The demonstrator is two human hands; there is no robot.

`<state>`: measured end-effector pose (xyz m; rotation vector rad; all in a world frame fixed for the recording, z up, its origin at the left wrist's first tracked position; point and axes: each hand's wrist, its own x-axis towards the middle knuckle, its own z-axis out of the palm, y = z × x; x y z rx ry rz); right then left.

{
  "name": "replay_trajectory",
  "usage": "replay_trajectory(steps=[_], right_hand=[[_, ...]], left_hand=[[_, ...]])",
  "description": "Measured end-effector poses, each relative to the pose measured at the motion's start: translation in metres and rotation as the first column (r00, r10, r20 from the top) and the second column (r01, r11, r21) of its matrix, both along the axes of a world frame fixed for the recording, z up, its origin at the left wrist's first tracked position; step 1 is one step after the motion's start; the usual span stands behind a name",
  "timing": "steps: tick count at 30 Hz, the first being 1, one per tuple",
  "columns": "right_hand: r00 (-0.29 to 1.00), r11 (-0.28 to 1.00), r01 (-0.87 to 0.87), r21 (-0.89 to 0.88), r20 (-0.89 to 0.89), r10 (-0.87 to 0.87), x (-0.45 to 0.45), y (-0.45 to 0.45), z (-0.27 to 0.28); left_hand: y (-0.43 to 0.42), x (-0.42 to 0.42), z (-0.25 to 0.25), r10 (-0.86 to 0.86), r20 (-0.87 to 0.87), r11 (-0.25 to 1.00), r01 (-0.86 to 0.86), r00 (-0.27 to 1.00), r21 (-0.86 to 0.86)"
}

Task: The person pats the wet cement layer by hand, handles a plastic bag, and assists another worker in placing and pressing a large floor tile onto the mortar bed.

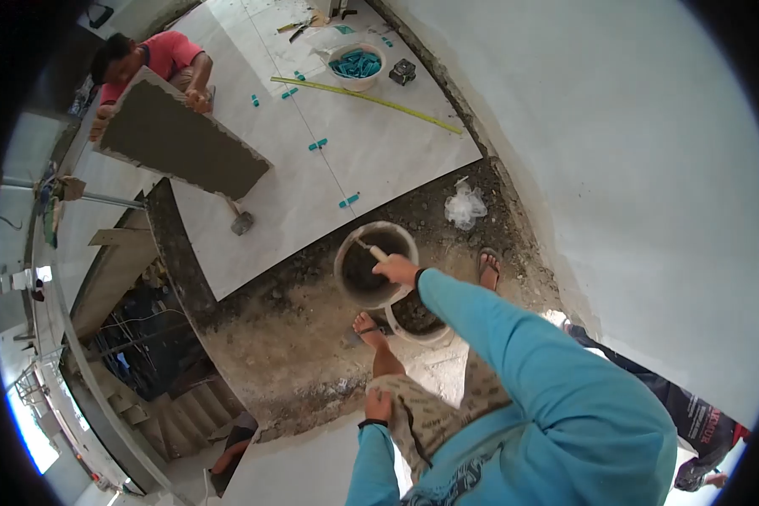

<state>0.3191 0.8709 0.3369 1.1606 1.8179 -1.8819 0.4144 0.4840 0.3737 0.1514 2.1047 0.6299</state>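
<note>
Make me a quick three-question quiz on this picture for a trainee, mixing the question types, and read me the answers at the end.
1. Multiple choice: what does the wearer's right hand hold?
A) a mallet
B) a pale-handled tool
C) the yellow strip

2. True or false: the wearer's left hand grips a bucket rim.

3. Fill in the blank: the co-worker in the pink top holds up a tilted ____, its grey-coated face turned toward the camera.

Key:
1. B.
2. False; it rests on the patterned shorts.
3. Tile.
</note>
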Motion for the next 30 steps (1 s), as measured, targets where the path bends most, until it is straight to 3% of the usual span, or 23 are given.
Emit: replay_trajectory(steps=[3,4,5,6,7,8,10,12,13,14,15,16,18,20,21,23,24,26,28,30], right_hand=[[0.996,0.995,-0.062,0.072,-0.057,0.066,-0.006,-0.032,-0.078],[0.992,0.993,-0.096,0.061,-0.079,0.101,-0.005,-0.036,-0.103],[0.996,0.974,0.029,-0.227,-0.072,-0.047,-0.009,-0.039,-0.115],[0.98,0.852,0.164,-0.498,-0.012,-0.196,-0.01,-0.044,-0.117],[0.983,0.874,0.08,-0.48,-0.109,-0.15,-0.01,-0.041,-0.118],[0.976,0.892,0.007,-0.452,-0.191,-0.105,0.002,-0.028,-0.117],[0.912,0.969,0.116,-0.216,-0.364,-0.19,0.027,0.014,-0.113],[0.86,0.973,0.222,-0.062,-0.458,-0.226,0.061,0.073,-0.161],[0.92,0.931,0.252,0.264,-0.365,-0.146,0.079,0.11,-0.176],[0.921,0.836,0.374,0.402,-0.267,-0.284,0.098,0.139,-0.217],[0.925,0.777,0.357,0.519,-0.078,-0.373,0.117,0.168,-0.247],[0.884,0.837,0.317,0.447,0.181,-0.431,0.129,0.197,-0.263],[0.879,0.811,0.044,0.583,0.363,-0.309,0.148,0.238,-0.28],[0.869,0.639,-0.342,0.689,0.491,-0.065,0.164,0.264,-0.288],[0.882,0.664,-0.312,0.68,0.467,-0.063,0.168,0.262,-0.306],[0.804,0.714,-0.389,0.582,0.592,-0.044,0.182,0.256,-0.34],[0.803,0.725,-0.376,0.577,0.593,-0.056,0.193,0.247,-0.354],[0.939,0.704,-0.24,0.668,0.343,-0.005,0.213,0.221,-0.384],[0.994,0.721,-0.03,0.692,0.097,-0.052,0.229,0.173,-0.371],[0.993,0.774,0.103,0.625,-0.026,-0.112,0.251,0.115,-0.37]], left_hand=[[0.036,0.032,-0.028,-0.123,0.056,0.98,0.13,0.991,-0.148],[0.064,0.034,-0.01,-0.133,0.099,0.911,0.161,0.986,-0.379],[0.09,0.036,-0.002,-0.136,0.148,0.783,0.198,0.98,-0.589],[0.103,0.038,-0.009,-0.149,0.176,0.768,0.226,0.973,-0.599],[0.108,0.042,-0.014,-0.155,0.159,0.75,0.221,0.975,-0.623],[0.112,0.05,-0.017,-0.166,0.155,0.733,0.227,0.974,-0.641],[0.122,0.058,-0.033,-0.181,0.202,0.72,0.27,0.962,-0.639],[0.126,0.066,-0.048,-0.348,0.291,0.582,0.449,0.891,-0.678],[0.131,0.07,-0.049,-0.389,0.315,0.556,0.493,0.866,-0.669],[0.133,0.072,-0.047,-0.449,0.266,0.581,0.505,0.853,-0.639],[0.118,0.079,-0.05,-0.487,0.148,0.663,0.474,0.861,-0.58],[0.107,0.085,-0.054,-0.507,0.022,0.732,0.443,0.862,-0.517],[0.113,0.078,-0.048,-0.486,0.032,0.726,0.424,0.873,-0.542],[0.113,0.071,-0.039,-0.475,0.018,0.702,0.39,0.88,-0.596],[0.113,0.07,-0.036,-0.474,0.02,0.694,0.387,0.88,-0.608],[0.107,0.067,-0.036,-0.477,-0.001,0.699,0.379,0.879,-0.606],[0.103,0.067,-0.035,-0.494,0.003,0.687,0.393,0.869,-0.611],[0.098,0.067,-0.035,-0.459,0.002,0.716,0.371,0.889,-0.591],[0.1,0.067,-0.036,-0.522,-0.013,0.696,0.417,0.853,-0.585],[0.102,0.065,-0.037,-0.457,0.071,0.697,0.406,0.887,-0.591]])
